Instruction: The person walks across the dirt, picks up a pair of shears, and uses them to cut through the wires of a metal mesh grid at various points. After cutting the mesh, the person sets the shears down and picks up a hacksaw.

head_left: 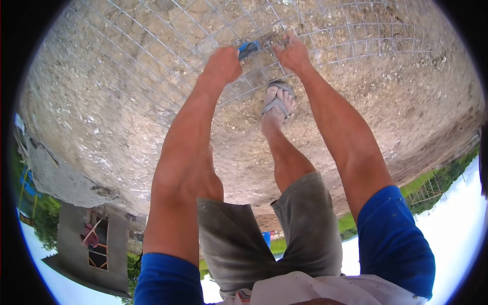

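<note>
My left hand is wrapped round the blue-and-black handle of a tool. The tool's thin end points right across a wire mesh, towards my right hand; its exact shape is hard to make out. My right hand has its fingers bent round a wire of the same mesh, a short way from the tool's end. The mesh lies over rough, pale brown ground. Just below the hands in the picture, a dusty foot in a grey sandal stands near the mesh's edge.
Bare, stony ground surrounds the mesh. A large grey slab or rock lies at the far left. Behind, upside down in the view, are a grey building with a window opening, greenery, and a wooden frame at the right.
</note>
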`<state>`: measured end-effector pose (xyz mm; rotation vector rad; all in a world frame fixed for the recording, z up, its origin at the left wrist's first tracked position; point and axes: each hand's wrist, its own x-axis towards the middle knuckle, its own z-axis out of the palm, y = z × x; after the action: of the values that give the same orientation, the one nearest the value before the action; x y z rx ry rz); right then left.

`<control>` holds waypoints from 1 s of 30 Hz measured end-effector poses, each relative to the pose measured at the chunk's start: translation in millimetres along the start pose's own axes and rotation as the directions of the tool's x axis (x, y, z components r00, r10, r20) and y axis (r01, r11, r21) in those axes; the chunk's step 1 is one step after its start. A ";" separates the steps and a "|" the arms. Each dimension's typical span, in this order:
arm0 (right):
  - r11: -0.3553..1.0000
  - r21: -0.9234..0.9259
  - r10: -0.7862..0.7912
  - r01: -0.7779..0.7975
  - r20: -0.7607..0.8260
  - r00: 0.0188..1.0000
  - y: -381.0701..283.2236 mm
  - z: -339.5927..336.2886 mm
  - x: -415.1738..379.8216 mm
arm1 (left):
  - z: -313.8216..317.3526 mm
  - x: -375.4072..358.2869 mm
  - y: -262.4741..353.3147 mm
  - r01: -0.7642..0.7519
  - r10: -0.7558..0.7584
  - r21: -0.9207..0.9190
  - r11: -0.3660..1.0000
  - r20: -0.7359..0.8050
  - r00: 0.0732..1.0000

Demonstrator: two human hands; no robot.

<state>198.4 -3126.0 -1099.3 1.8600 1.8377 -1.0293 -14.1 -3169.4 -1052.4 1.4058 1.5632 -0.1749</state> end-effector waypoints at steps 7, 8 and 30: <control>0.993 -0.090 0.068 -0.072 -0.042 0.997 -35.1 -42.6 -89.0 | -35.0 -48.9 18.4 0.040 -0.036 0.027 0.999 -0.131 0.991; 0.991 -0.098 0.091 -0.088 0.023 0.996 -32.7 -58.9 -114.9 | -49.1 -79.7 25.8 0.054 -0.049 0.019 0.998 -0.209 0.977; 0.669 -0.704 0.577 -0.239 0.290 0.763 140.0 -201.0 -597.1 | -75.3 -601.8 -197.9 0.270 -0.279 0.075 0.960 0.342 0.897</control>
<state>440.6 -3436.6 -588.0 1.3300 1.1379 -0.5288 -313.2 -3589.0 -676.3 1.0931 1.4533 -0.5869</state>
